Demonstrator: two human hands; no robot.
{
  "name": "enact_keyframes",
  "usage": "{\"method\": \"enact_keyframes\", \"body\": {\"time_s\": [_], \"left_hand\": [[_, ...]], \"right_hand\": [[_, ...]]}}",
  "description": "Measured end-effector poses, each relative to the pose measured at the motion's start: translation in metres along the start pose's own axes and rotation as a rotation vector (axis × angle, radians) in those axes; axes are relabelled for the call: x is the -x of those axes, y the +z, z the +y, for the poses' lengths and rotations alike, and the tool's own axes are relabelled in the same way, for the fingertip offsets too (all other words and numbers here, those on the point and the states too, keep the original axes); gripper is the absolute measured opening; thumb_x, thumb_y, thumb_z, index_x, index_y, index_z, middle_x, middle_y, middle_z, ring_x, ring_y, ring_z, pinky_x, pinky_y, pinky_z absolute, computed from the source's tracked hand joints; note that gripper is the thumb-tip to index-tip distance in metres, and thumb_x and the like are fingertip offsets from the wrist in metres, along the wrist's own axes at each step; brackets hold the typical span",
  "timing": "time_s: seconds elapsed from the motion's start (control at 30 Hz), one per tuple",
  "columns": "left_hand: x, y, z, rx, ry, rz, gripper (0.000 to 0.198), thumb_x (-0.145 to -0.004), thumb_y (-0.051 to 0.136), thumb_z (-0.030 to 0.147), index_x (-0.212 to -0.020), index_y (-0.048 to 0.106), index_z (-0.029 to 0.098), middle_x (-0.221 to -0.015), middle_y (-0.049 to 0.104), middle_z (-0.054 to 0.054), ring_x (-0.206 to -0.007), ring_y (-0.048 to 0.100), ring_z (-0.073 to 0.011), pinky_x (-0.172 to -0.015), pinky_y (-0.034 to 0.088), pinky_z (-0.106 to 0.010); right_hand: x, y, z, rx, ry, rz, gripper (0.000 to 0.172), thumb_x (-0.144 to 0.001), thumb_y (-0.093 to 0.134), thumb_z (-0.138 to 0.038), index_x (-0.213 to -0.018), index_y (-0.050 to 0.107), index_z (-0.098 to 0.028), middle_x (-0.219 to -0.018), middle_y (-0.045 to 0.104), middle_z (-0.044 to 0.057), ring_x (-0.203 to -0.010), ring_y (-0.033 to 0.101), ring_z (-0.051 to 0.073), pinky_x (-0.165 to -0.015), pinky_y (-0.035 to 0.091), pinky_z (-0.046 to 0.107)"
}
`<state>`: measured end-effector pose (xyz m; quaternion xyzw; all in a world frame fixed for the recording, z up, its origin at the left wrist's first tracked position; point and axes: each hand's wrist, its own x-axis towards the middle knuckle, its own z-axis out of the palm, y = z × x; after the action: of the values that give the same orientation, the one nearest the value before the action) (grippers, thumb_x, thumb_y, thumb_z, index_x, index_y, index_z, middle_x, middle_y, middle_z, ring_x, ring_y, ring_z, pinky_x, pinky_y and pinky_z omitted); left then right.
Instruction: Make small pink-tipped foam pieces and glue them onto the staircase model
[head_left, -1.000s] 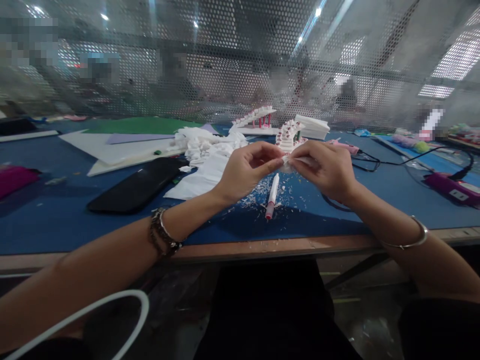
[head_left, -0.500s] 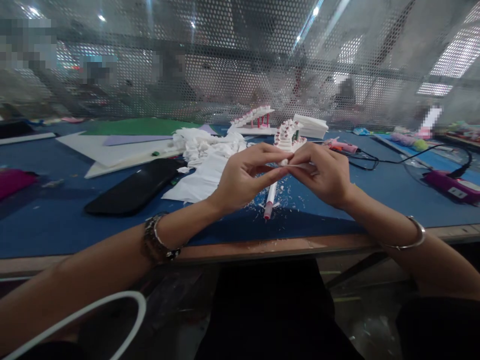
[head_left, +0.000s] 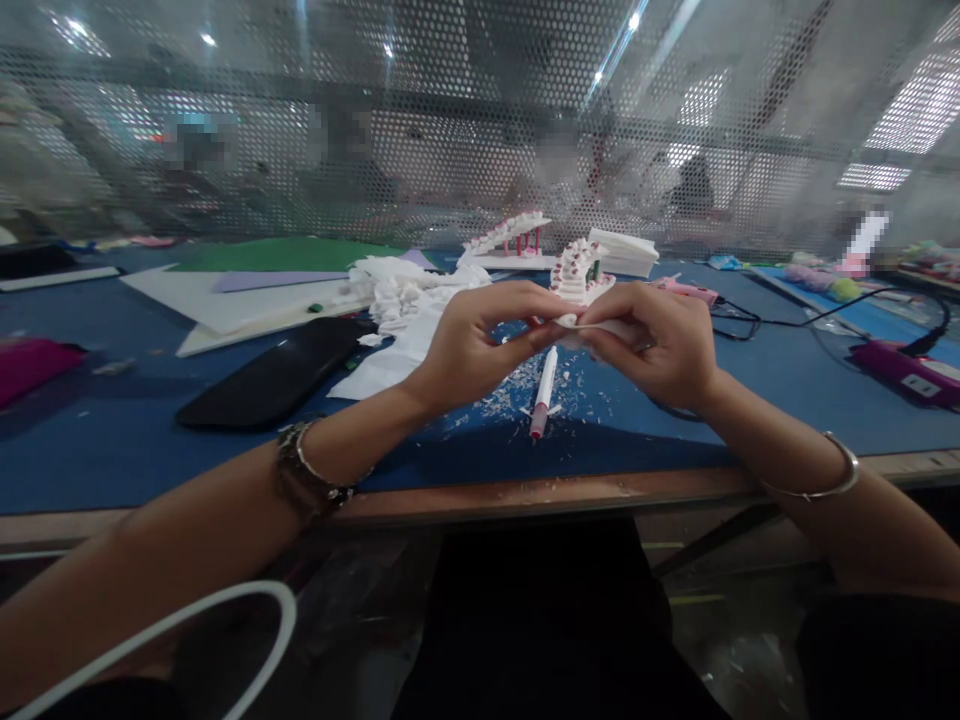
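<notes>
Between my fingertips is a small rolled white piece point(head_left: 568, 321), thin like paper or tissue. My left hand point(head_left: 487, 340) pinches its left end, and my right hand point(head_left: 656, 340) grips its right side, the fingertips of both hands almost touching. Below them a white marker with a red end point(head_left: 544, 395) lies on the blue table point(head_left: 450, 450) among small white shavings. Just behind my hands stands a white curved stair model with dark red spots point(head_left: 576, 268). Left of my left hand lies a heap of crumpled white tissue point(head_left: 405, 290).
A black phone-like slab point(head_left: 274, 375) and white, green and lilac sheets point(head_left: 292, 252) lie left. Behind stands a white ramp model on red posts point(head_left: 517, 240). At right are a pink glue gun point(head_left: 686, 291), a cable and a purple power strip point(head_left: 904, 372).
The white piece has turned slightly between my fingers, and more of it shows by my right hand. My left hand has shifted a little left, uncovering more of the marker and shavings.
</notes>
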<state>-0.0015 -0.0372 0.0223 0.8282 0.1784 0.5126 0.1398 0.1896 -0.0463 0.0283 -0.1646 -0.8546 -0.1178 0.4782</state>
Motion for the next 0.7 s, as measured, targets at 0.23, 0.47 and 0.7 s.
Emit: {"method": "enact_keyframes", "body": {"time_s": [0.23,0.47,0.7], "left_hand": [[-0.001,0.0,-0.004,0.104,-0.002,0.0,0.015,-0.077,0.061,0.024,-0.089,0.07,0.028,-0.09,0.069,-0.002,-0.082,0.063,-0.0154,-0.074,0.05,-0.027],[0.0,0.005,-0.004,0.248,-0.146,0.09,0.017,-0.072,0.067,0.02,-0.088,0.068,0.019,-0.079,0.071,0.0,-0.071,0.064,-0.0092,-0.066,0.052,-0.019],[0.002,0.012,0.004,0.049,-0.242,0.158,0.015,-0.075,0.062,0.024,-0.085,0.07,0.016,-0.084,0.072,-0.004,-0.074,0.064,-0.0127,-0.065,0.051,-0.022]], "right_hand": [[0.001,0.003,0.001,-0.004,0.027,0.066,0.006,-0.08,0.056,-0.024,-0.08,0.054,-0.018,-0.069,0.061,-0.004,-0.059,0.056,0.006,-0.054,0.043,0.018],[0.001,0.006,0.0,-0.098,0.087,0.059,0.007,-0.08,0.056,-0.023,-0.078,0.054,-0.016,-0.065,0.059,-0.005,-0.056,0.053,0.004,-0.052,0.04,0.017],[0.002,0.012,0.004,-0.183,0.22,0.048,0.01,-0.08,0.056,-0.024,-0.076,0.052,-0.016,-0.065,0.056,-0.004,-0.056,0.051,0.005,-0.053,0.039,0.019]]}}
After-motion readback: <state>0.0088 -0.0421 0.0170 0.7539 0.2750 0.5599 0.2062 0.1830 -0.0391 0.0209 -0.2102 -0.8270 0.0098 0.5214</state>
